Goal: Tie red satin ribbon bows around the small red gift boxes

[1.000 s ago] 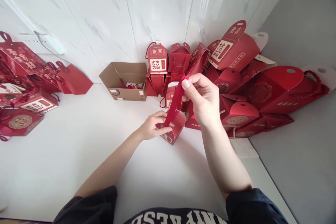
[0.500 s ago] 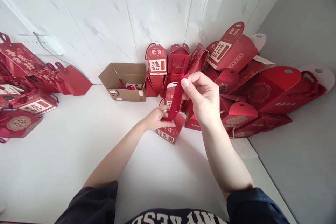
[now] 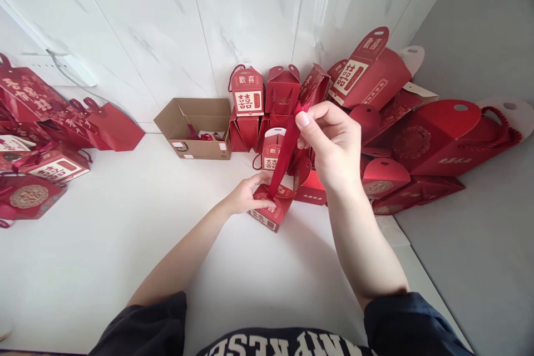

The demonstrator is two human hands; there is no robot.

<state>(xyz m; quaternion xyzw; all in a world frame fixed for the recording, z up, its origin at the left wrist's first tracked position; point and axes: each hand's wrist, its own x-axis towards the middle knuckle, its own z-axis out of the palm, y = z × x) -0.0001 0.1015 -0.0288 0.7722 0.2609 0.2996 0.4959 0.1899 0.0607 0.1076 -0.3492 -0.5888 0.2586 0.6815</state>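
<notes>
A small red gift box (image 3: 278, 214) with a white label stands on the white tabletop, near the centre. My left hand (image 3: 250, 194) grips its upper left side, thumb across the front and fingers behind. From the box top a dark red ribbon (image 3: 284, 157) rises taut, slanting up to the right. Its upper end is pinched between thumb and forefinger of my right hand (image 3: 327, 136), held above and to the right of the box. Directly behind stands another small red box (image 3: 272, 150) with a white-edged handle flap.
An open brown carton (image 3: 204, 149) holding red pieces stands against the tiled wall. Many red gift boxes (image 3: 434, 139) are piled at the right beside a grey panel. More red boxes and bags (image 3: 54, 164) lie at the far left, below a wall socket strip with a cable.
My right hand has moved up and to the right, drawing the ribbon longer. The box's top flaps have come down under my left hand, which stays on the box.
</notes>
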